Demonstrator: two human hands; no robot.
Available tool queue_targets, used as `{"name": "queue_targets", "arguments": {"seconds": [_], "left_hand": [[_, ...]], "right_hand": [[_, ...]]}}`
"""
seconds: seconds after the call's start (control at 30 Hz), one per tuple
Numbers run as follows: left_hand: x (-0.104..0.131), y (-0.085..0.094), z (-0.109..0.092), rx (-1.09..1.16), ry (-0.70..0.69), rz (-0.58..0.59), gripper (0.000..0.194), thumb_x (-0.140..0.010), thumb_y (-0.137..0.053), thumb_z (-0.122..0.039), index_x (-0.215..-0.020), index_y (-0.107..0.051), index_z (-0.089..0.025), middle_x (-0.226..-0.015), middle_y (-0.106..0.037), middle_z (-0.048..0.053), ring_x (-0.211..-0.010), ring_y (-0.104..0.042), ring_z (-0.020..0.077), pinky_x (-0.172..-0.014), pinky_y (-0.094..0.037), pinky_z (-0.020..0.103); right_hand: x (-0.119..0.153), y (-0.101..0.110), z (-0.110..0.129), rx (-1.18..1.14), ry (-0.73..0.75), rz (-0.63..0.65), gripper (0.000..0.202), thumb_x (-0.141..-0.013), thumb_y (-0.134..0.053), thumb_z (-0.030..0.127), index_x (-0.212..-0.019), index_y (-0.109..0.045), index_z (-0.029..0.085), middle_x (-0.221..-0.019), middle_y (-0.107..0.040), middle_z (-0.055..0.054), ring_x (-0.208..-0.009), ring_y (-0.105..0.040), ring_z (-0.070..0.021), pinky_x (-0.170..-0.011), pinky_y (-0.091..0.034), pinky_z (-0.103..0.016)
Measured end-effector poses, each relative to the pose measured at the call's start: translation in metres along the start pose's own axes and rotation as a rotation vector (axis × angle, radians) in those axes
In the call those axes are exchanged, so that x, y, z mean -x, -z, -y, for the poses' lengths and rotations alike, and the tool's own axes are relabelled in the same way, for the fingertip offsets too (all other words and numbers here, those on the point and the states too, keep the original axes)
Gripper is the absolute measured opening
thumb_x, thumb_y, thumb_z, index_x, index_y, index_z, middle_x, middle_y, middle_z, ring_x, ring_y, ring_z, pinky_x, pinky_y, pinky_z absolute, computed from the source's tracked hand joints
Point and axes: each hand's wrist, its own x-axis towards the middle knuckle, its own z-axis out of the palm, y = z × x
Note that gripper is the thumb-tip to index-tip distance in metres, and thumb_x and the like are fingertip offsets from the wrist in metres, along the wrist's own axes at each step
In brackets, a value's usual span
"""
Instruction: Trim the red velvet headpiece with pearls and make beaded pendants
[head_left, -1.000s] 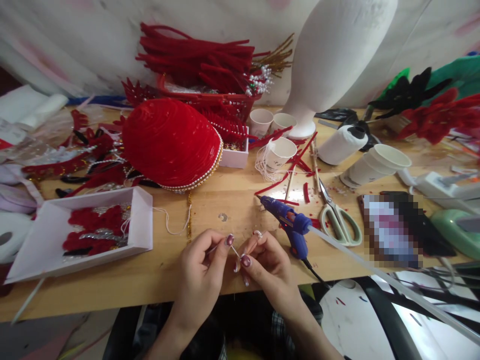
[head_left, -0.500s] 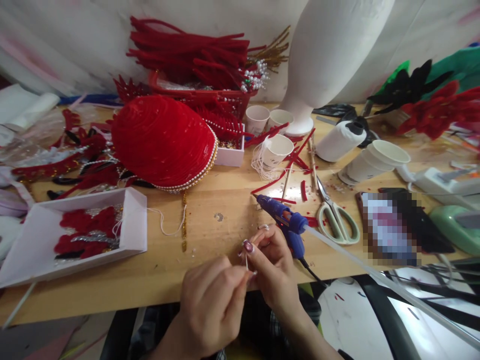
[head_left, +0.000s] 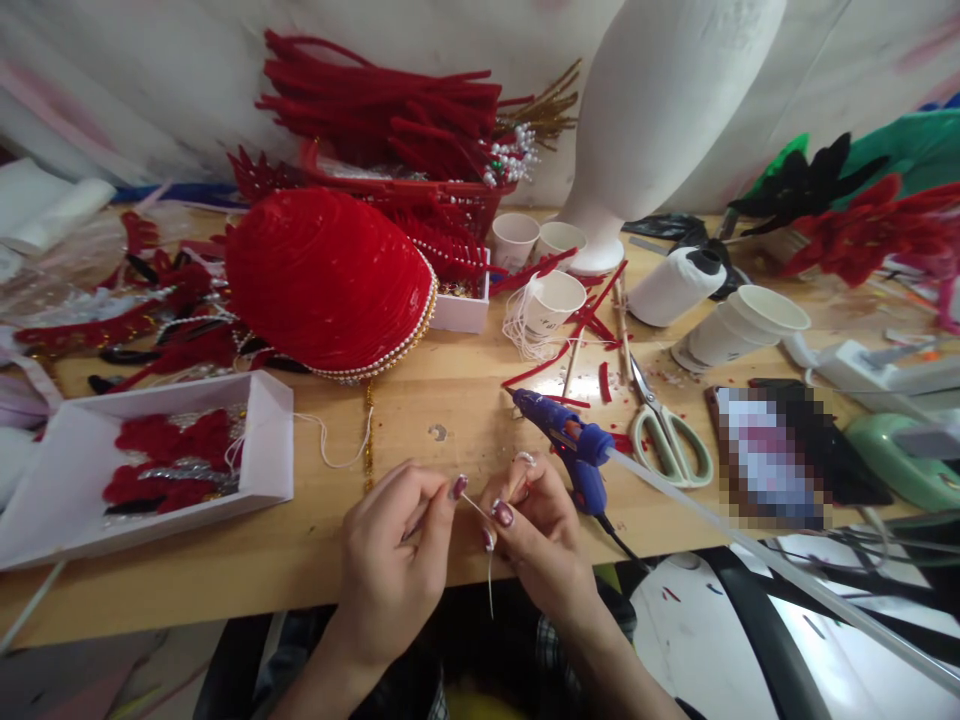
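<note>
Between my two hands runs a thin white string [head_left: 475, 506], pulled taut at an upward slant to the left. My left hand [head_left: 397, 550] pinches one end between thumb and forefinger. My right hand [head_left: 544, 535] is closed on the string as well, and a loose tail hangs down below its fingers. Whatever else sits inside the right fingers is hidden. Just behind the right hand lies a blue glue gun [head_left: 566, 440] with a long clear glue stick in its back. Red-and-cream scissors' place is taken by pale-green-handled scissors [head_left: 670, 440] to the right.
A red fuzzy cap with pearl trim [head_left: 326, 280] stands at left behind a white box [head_left: 270, 440] of red pieces. Paper cups [head_left: 555, 302], a thread spool [head_left: 675, 287], a white mannequin head [head_left: 667, 110] and a phone [head_left: 769, 455] occupy the back and right.
My left hand has moved left and up, away from the right hand, drawing the string taut between them. The string's loose tail now hangs under the right hand.
</note>
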Motion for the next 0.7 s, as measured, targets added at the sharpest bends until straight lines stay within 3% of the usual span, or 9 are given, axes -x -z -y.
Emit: {"name": "queue_targets", "arguments": {"seconds": [0.13,0.37,0.53,0.7], "left_hand": [[0.0,-0.002,-0.002,0.016,0.025,0.035,0.026,-0.092,-0.055,-0.012,-0.067,-0.054,-0.02,-0.056,-0.038,-0.008,-0.046,-0.033,0.0076,-0.045,-0.028,0.022],[0.001,0.0,0.001,0.03,0.058,0.059,0.028,-0.092,-0.054,-0.014,-0.065,-0.053,-0.02,-0.055,-0.034,-0.008,-0.046,-0.035,0.0076,-0.045,-0.029,0.021],[0.001,0.002,0.003,0.051,0.047,0.03,0.028,-0.092,-0.056,-0.016,-0.064,-0.053,-0.021,-0.055,-0.032,-0.008,-0.045,-0.033,0.0078,-0.044,-0.028,0.022],[-0.002,0.009,-0.005,0.033,0.014,0.014,0.027,-0.091,-0.056,-0.012,-0.066,-0.053,-0.021,-0.055,-0.035,-0.008,-0.045,-0.034,0.007,-0.044,-0.03,0.021]], "right_hand": [[-0.001,0.001,0.004,-0.031,-0.076,0.049,0.026,-0.087,-0.075,0.039,-0.083,-0.054,0.023,-0.062,-0.058,0.004,-0.045,-0.04,-0.0087,-0.041,-0.027,-0.018],[-0.001,0.007,0.002,-0.045,-0.194,0.12,0.029,-0.085,-0.076,0.045,-0.084,-0.06,0.021,-0.055,-0.057,0.005,-0.041,-0.037,-0.0065,-0.042,-0.027,-0.018],[-0.003,0.004,0.002,-0.005,-0.171,0.038,0.036,-0.078,-0.083,0.044,-0.074,-0.057,0.019,-0.054,-0.062,0.003,-0.039,-0.04,-0.0056,-0.039,-0.026,-0.016],[-0.002,0.002,0.0,0.023,-0.113,-0.068,0.032,-0.079,-0.084,0.034,-0.071,-0.057,0.018,-0.058,-0.069,0.001,-0.043,-0.049,-0.0064,-0.044,-0.037,-0.016]]}}
